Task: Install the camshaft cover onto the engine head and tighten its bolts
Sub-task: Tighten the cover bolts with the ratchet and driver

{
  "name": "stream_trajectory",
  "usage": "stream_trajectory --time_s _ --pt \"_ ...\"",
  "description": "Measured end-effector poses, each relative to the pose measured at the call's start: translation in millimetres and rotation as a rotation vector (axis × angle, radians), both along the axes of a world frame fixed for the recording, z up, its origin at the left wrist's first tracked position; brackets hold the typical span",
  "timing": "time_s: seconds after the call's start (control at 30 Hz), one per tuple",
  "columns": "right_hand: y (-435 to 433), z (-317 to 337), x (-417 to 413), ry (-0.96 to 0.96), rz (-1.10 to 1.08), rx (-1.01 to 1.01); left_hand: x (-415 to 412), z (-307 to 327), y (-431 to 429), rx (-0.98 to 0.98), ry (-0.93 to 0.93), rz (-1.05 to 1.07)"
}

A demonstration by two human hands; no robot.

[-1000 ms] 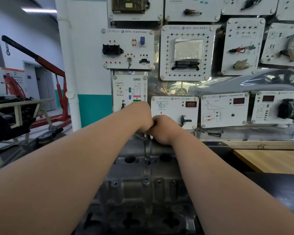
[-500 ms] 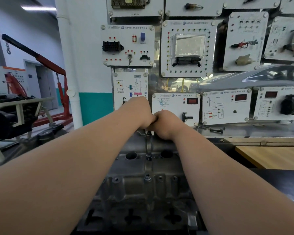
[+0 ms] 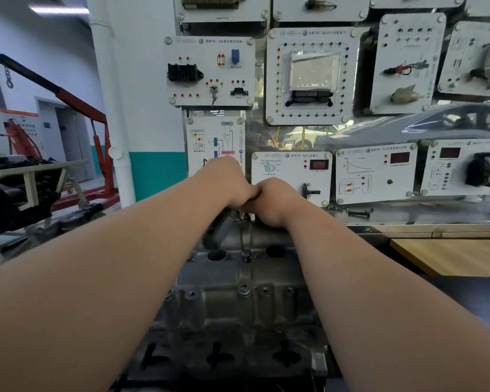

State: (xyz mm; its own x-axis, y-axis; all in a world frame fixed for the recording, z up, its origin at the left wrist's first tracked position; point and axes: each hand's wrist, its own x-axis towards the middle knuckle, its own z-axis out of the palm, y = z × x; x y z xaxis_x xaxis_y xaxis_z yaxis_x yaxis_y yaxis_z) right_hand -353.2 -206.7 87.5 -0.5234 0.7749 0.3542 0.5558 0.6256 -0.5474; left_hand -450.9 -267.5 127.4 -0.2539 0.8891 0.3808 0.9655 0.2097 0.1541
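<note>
1. Head view: camshaft cover (image 3: 238,309), grey cast metal, lay between both forearms, a bolt (image 3: 243,290) seated on its midline.
2. Left hand (image 3: 232,188) sat at the cover's far end, knuckles touching right hand (image 3: 276,203).
3. Fingers of both hands curled under, hidden; their grip could not be told.
4. Wooden desk (image 3: 450,256) stood right of the cover.

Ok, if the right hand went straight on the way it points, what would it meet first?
The left hand: the right hand seems to touch it knuckle to knuckle above the far end of the camshaft cover.
</note>
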Motion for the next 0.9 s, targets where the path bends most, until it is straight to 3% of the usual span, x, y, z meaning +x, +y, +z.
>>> stream_trajectory --time_s 0.27,0.47,0.6,0.7,0.83,0.9 --pt "1.2 -2.0 -1.9 0.01 0.008 -0.018 -3.5 10.8 -10.5 -0.192 0.121 -0.096" --pt "0.4 0.2 2.6 0.017 0.025 -0.034 -2.6 9.1 -17.6 -0.156 0.145 -0.173" --pt "-1.3 -0.5 0.9 -0.019 -0.004 0.007 0.0 3.4 -12.1 -0.097 0.165 -0.078" --pt "-3.6 0.0 1.2 -0.046 -0.022 0.02 4.8 2.4 -9.1 -0.046 0.07 -0.02" --pt "-4.7 -1.4 1.4 0.006 0.015 -0.011 7.5 9.0 -15.2 -0.177 0.221 -0.035" --pt "-5.3 -0.9 2.4 0.028 0.033 -0.013 5.3 11.1 -20.5 -0.184 0.209 -0.085"
